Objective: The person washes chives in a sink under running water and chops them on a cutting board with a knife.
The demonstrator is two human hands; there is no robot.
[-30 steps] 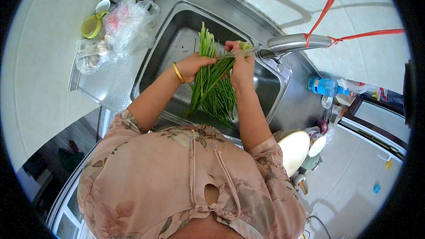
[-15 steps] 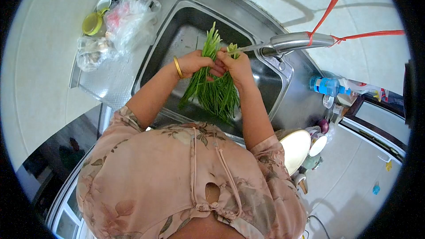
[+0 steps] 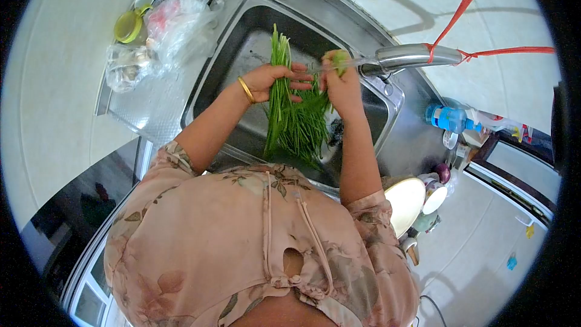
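Note:
Long green leafy stalks that look like garlic chives (image 3: 296, 127) hang down into the dark sink basin (image 3: 248, 42). My left hand (image 3: 272, 82), with a gold bangle at its wrist, holds an upright bunch under its thumb, its other fingers stretched out behind toward the right. My right hand (image 3: 340, 88) is closed round a second bunch, whose pale ends stick out above the fingers; its leaves trail down and left beside the first bunch. A clear stream of water (image 3: 357, 62) from the faucet (image 3: 417, 55) runs across the top of my right hand.
Red cord (image 3: 463, 9) ties the faucet. Plastic bags (image 3: 181, 24) and a yellow-green cup (image 3: 128, 27) stand on the left drainboard. A blue-labelled bottle (image 3: 451, 118) lies to the right, with a red onion (image 3: 442, 173) and bowls (image 3: 433, 198) nearer me.
My hands have moved apart: the right went right and up with its bunch, while the left one's fingers spread out. The left bunch now hangs straighter.

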